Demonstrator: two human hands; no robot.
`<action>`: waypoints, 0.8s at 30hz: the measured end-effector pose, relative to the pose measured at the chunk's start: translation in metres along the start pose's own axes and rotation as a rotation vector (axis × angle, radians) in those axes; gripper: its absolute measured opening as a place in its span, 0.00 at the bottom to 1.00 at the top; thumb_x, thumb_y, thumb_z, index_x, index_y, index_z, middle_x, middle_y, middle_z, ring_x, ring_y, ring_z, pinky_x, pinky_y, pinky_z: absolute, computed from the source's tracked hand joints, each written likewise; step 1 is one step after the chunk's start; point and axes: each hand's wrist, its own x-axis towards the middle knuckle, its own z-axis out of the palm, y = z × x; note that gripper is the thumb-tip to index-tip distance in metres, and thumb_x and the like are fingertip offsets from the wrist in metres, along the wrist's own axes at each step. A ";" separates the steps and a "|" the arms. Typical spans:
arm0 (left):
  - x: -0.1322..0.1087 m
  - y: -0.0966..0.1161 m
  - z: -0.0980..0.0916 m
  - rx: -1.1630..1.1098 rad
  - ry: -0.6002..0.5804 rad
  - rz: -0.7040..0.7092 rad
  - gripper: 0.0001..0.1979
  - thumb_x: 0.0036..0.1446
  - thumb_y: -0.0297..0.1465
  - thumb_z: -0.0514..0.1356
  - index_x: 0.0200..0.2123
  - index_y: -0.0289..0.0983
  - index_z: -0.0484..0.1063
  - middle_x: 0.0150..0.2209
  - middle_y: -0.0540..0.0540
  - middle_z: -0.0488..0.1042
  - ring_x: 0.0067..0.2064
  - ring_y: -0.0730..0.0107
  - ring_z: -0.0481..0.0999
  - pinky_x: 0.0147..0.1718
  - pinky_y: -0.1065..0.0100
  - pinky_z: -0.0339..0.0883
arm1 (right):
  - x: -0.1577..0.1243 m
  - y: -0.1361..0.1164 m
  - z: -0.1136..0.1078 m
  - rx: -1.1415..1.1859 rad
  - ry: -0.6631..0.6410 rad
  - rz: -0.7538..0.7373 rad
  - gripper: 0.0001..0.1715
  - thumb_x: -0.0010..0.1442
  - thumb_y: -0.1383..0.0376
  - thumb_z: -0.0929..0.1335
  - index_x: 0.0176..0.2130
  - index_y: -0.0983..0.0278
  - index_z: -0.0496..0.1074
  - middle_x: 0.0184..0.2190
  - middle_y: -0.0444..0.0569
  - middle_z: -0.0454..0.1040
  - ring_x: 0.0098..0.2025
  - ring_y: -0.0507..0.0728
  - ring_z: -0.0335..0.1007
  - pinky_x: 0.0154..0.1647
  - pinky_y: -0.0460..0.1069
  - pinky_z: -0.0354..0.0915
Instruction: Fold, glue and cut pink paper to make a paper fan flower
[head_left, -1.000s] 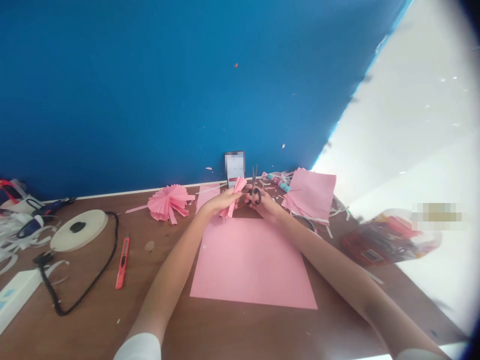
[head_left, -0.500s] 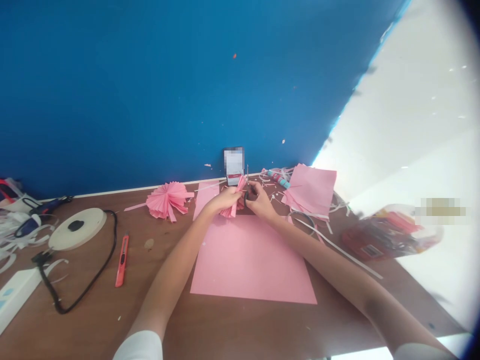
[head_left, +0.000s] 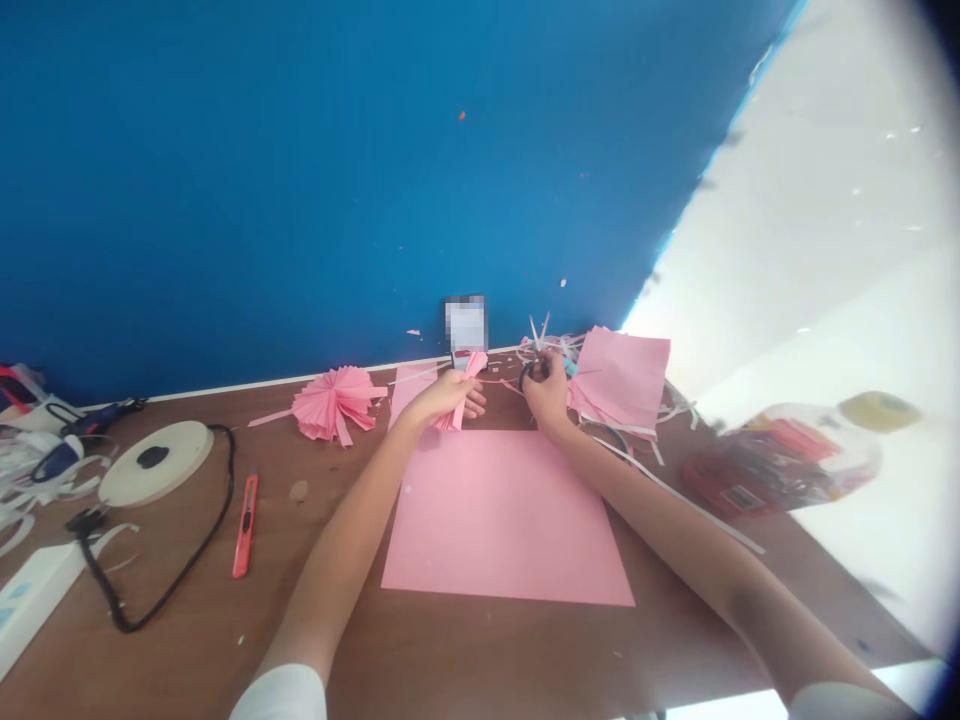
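My left hand (head_left: pixel 444 396) is closed round a narrow bundle of folded pink paper (head_left: pixel 471 370), its pleats showing above and below the fingers. To its right, my right hand (head_left: pixel 547 392) holds scissors (head_left: pixel 538 342) by the dark handles, with the blades parted and pointing up. A thin pink strip stretches between the two hands. Below them a large pink sheet (head_left: pixel 504 520) lies flat. A pleated pink paper rosette (head_left: pixel 336 404) rests left of my left hand.
A phone (head_left: pixel 466 326) leans on the blue wall behind my hands. Pink sheets (head_left: pixel 626 375) and a plastic bag (head_left: pixel 784 460) lie right. At left are a red cutter (head_left: pixel 245 525), a white reel (head_left: pixel 157 463), a black cable and a power strip (head_left: pixel 37 600).
My right hand has moved right, away from the folded paper, with the scissors. Their blades have spread apart. My left hand has shifted slightly left and still grips the bundle.
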 end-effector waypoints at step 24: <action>0.016 -0.036 -0.049 -0.381 0.051 0.064 0.13 0.56 0.34 0.57 0.42 0.31 0.67 0.29 0.41 0.75 0.27 0.72 0.74 0.28 0.70 0.69 | -0.051 -0.025 0.003 -0.014 -0.786 -0.138 0.12 0.50 0.66 0.67 0.37 0.60 0.74 0.22 0.41 0.68 0.23 0.51 0.60 0.25 0.46 0.57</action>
